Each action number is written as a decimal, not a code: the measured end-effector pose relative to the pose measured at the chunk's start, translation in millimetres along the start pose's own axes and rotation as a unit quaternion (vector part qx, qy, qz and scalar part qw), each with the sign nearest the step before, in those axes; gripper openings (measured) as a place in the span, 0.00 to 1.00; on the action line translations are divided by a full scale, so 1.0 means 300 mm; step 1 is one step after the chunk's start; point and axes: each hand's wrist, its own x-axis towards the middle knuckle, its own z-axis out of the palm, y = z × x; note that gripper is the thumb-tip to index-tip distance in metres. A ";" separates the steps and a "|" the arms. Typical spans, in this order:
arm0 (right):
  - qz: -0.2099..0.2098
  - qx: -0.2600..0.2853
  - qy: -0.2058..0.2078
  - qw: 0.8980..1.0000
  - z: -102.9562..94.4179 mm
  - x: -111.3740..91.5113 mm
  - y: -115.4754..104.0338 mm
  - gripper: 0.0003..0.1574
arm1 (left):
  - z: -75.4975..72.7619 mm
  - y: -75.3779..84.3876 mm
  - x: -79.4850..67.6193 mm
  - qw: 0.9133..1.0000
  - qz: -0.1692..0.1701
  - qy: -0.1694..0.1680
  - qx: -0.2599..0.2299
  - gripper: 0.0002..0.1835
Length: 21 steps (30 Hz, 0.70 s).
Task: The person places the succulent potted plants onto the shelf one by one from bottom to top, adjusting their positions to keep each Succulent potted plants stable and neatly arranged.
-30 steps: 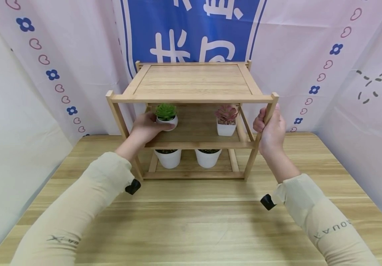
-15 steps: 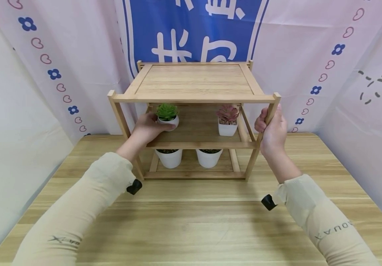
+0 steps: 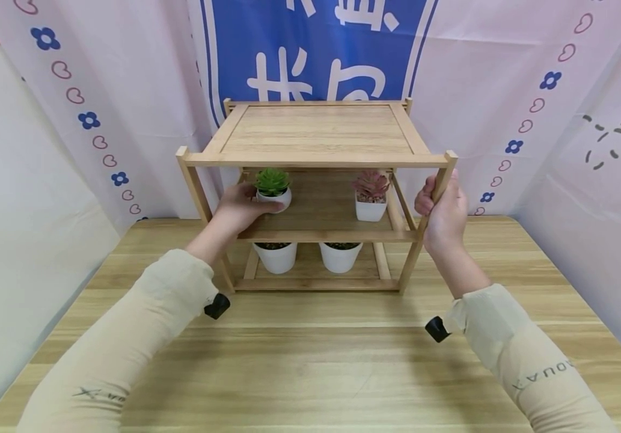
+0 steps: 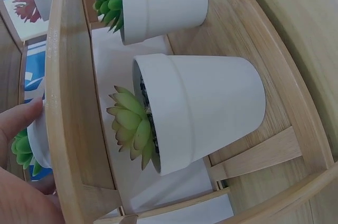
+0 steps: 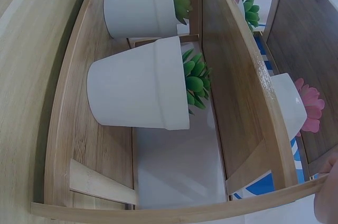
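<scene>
On the left of the middle shelf, my left hand (image 3: 234,210) holds a small round white pot (image 3: 278,199) with a green succulent (image 3: 273,181), thumb in front and other fingers mostly hidden behind it. My right hand (image 3: 445,219) grips the front right post of a light wooden shelf rack (image 3: 315,160). Towards the right of that middle shelf stands a square white pot (image 3: 371,210) with a pink succulent (image 5: 311,105). Below, two larger white pots (image 4: 211,105) stand side by side on the bottom shelf; the wrist views show green succulents in them.
The rack stands on a wood-grain table (image 3: 310,361), towards its back edge. Behind it hangs a pale curtain (image 3: 483,72) with a blue panel (image 3: 310,78) bearing white characters. The rack's top board (image 3: 315,129) covers the middle shelf from above.
</scene>
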 end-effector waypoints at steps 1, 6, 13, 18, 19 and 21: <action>0.001 0.000 0.000 1.000 0.002 -0.001 0.000 0.30 | -0.003 0.000 -0.003 1.000 -0.005 0.002 0.000 0.34; 0.007 -0.001 0.005 1.000 0.003 -0.004 -0.002 0.30 | -0.008 -0.005 -0.011 1.000 0.000 -0.003 -0.025 0.35; 0.015 0.006 0.008 1.000 0.005 -0.005 -0.005 0.30 | -0.017 -0.003 -0.042 0.997 0.009 -0.017 -0.070 0.36; 0.020 0.009 0.012 1.000 0.007 -0.007 -0.008 0.30 | -0.018 0.004 -0.073 0.997 0.013 -0.013 -0.072 0.38; 0.021 0.011 0.012 1.000 0.007 -0.007 -0.008 0.30 | -0.018 0.006 -0.078 0.997 0.013 -0.013 -0.069 0.39; 0.021 0.011 0.014 1.000 0.007 -0.007 -0.010 0.30 | -0.018 0.011 -0.089 0.998 0.009 -0.014 -0.060 0.41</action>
